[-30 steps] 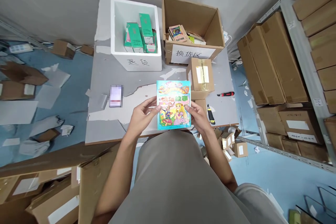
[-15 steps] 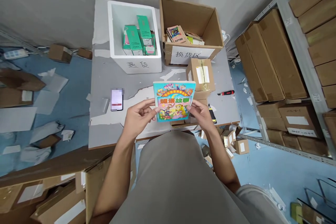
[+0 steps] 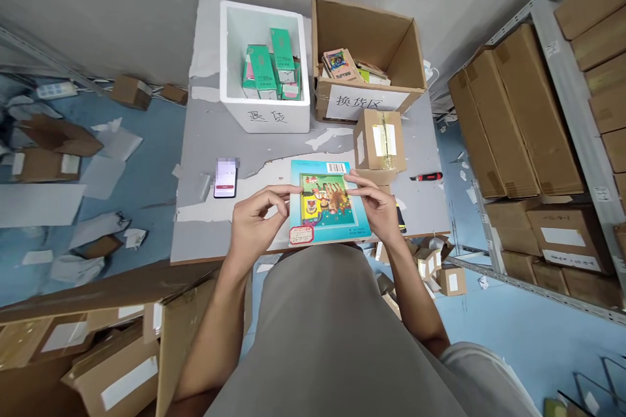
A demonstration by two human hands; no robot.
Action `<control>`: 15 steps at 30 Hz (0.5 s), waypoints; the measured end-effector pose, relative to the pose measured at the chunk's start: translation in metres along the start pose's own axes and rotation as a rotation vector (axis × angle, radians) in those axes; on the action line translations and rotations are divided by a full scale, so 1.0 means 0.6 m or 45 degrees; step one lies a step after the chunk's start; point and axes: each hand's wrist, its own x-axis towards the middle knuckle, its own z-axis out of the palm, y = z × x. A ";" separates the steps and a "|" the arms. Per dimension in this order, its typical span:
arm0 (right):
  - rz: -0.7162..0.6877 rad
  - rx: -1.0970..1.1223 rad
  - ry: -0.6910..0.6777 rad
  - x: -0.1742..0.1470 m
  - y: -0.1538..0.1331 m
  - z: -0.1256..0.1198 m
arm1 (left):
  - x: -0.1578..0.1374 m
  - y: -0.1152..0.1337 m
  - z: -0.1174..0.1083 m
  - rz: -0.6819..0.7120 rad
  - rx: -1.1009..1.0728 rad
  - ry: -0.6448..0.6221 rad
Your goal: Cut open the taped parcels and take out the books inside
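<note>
A thin picture book (image 3: pixel 327 202) is held in front of my body at the table's near edge. Its back cover faces up, with a barcode at the top and a red-edged stamp at the lower left. My left hand (image 3: pixel 261 218) grips the left edge, its index finger lying over the cover. On the opposite side, my right hand (image 3: pixel 376 208) holds the right edge, fingers reaching onto the cover. A taped carton (image 3: pixel 379 142) stands just beyond my right hand. Part of a yellow and black tool (image 3: pixel 401 218) shows beside that hand.
On the table (image 3: pixel 323 148) stand a white foam box (image 3: pixel 274 118) with green boxes and a cardboard box (image 3: pixel 332 104) holding books. A phone (image 3: pixel 225 177) lies left, a red and black cutter (image 3: pixel 426 176) right. Shelves (image 3: pixel 552 78) with cartons line the right side.
The book has been turned over from its front cover to its back cover, and sits slightly lower. Both hands have shifted their fingers on its edges. The view has swung slightly left.
</note>
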 end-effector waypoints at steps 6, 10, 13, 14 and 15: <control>0.115 0.016 0.145 -0.022 0.001 -0.002 | -0.008 0.007 -0.003 0.018 0.000 -0.015; 0.098 -0.180 0.125 -0.040 -0.003 -0.016 | -0.009 0.014 -0.001 -0.079 -0.044 -0.061; 0.146 -0.213 0.072 -0.047 -0.013 -0.030 | -0.007 0.013 0.001 -0.173 -0.027 -0.093; 0.161 -0.201 0.050 -0.047 -0.016 -0.034 | -0.006 0.010 0.003 -0.205 -0.028 -0.105; 0.170 -0.181 0.031 -0.047 -0.019 -0.036 | -0.004 0.008 0.005 -0.234 -0.037 -0.112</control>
